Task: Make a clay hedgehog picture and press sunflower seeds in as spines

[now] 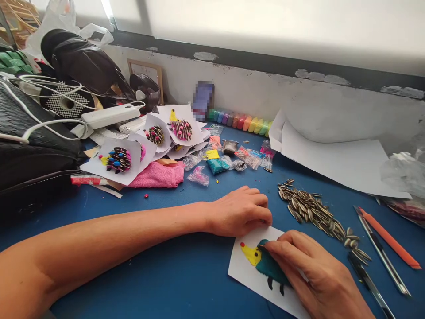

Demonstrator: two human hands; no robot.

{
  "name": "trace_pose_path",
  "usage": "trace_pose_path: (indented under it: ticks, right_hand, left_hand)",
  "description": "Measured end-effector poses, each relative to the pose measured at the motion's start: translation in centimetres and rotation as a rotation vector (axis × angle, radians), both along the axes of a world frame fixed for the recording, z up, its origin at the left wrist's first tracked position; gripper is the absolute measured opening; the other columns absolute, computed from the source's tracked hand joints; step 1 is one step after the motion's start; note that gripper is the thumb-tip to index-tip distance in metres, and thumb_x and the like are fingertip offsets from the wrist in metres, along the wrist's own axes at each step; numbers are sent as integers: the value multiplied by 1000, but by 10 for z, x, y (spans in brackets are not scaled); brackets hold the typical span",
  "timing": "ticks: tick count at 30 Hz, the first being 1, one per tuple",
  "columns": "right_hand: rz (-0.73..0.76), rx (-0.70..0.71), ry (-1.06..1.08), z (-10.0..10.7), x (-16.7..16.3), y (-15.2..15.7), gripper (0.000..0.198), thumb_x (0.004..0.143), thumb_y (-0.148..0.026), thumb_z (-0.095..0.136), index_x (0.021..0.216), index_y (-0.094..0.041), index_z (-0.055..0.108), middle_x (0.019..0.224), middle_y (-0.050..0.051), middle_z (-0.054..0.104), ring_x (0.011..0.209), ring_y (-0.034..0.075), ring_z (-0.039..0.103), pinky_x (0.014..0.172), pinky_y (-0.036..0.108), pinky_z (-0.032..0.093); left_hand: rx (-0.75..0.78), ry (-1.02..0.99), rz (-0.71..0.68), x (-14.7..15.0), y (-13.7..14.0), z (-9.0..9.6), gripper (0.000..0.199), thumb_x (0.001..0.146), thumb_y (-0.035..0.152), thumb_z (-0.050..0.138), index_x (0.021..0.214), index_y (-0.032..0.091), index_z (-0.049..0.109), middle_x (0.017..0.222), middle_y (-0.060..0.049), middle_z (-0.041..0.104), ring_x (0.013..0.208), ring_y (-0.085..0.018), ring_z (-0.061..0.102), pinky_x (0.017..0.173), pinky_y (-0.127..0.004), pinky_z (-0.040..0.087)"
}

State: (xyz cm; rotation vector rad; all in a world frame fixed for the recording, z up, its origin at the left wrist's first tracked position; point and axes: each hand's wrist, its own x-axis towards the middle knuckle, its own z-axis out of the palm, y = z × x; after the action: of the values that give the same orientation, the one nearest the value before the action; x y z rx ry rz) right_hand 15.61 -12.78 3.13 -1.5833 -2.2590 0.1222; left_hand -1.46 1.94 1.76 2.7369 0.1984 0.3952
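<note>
A white paper sheet (245, 283) lies on the blue table. On it is a clay hedgehog (269, 266) with a teal body, yellow face, red nose and black legs. My right hand (318, 270) is over the body, thumb and fingers pinched together by the head. The tip of a sunflower seed seems to show at those fingertips, mostly hidden. My left hand (241, 212) rests at the sheet's upper edge, its fingers curled inward; whatever is inside them is hidden. Right of it spreads a pile of sunflower seeds (312, 210).
Finished seed hedgehogs on paper (119, 160) lie at back left beside a pink cloth (159, 175). Clay packets (219, 165), a clay color row (242, 122) and a phone (203, 99) stand behind. Pens (381, 252), an orange tool (392, 239) and paper sheets (338, 164) are right.
</note>
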Motion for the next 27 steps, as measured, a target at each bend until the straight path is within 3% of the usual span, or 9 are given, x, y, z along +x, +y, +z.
trace_pose_path:
  ticks: [11, 16, 21, 23, 27]
  right_hand:
    - [64, 66, -175, -5, 1, -3, 16, 97, -18, 47, 94, -24, 61, 77, -1, 54, 66, 9, 56, 57, 19, 42]
    - [60, 95, -205, -2, 0, -2, 18, 96, -18, 47, 99, -26, 63, 86, 1, 60, 70, 10, 59, 59, 20, 45]
    - [-139, 238, -194, 13, 18, 7, 19, 99, -32, 47, 101, -25, 64, 90, 1, 67, 79, 12, 66, 67, 22, 50]
    - [-243, 319, -255, 16, 30, 13, 29, 100, -39, 41, 96, -25, 66, 89, 2, 69, 74, 14, 66, 59, 25, 48]
    - [-272, 306, -285, 13, 46, 26, 40, 101, -44, 36, 90, -24, 69, 84, 2, 69, 66, 14, 65, 52, 27, 47]
  left_hand:
    - [-4, 0, 1, 0, 0, 1, 18, 96, 16, 54, 100, 20, 71, 100, -4, 63, 90, -18, 51, 83, -32, 38]
    - [-2, -30, 0, 0, -1, -2, 16, 97, 18, 53, 97, 20, 69, 97, -4, 62, 89, -18, 50, 82, -32, 38]
    - [-8, -44, -11, -1, 1, -2, 14, 96, 17, 53, 97, 20, 67, 97, -4, 62, 89, -18, 50, 82, -32, 38]
    - [-11, -49, -17, -1, 1, -2, 14, 96, 17, 53, 97, 20, 67, 96, -4, 61, 89, -18, 50, 82, -32, 37]
    - [-12, -53, -18, -1, 1, -3, 13, 95, 16, 54, 96, 20, 66, 94, -4, 61, 88, -18, 51, 82, -32, 37]
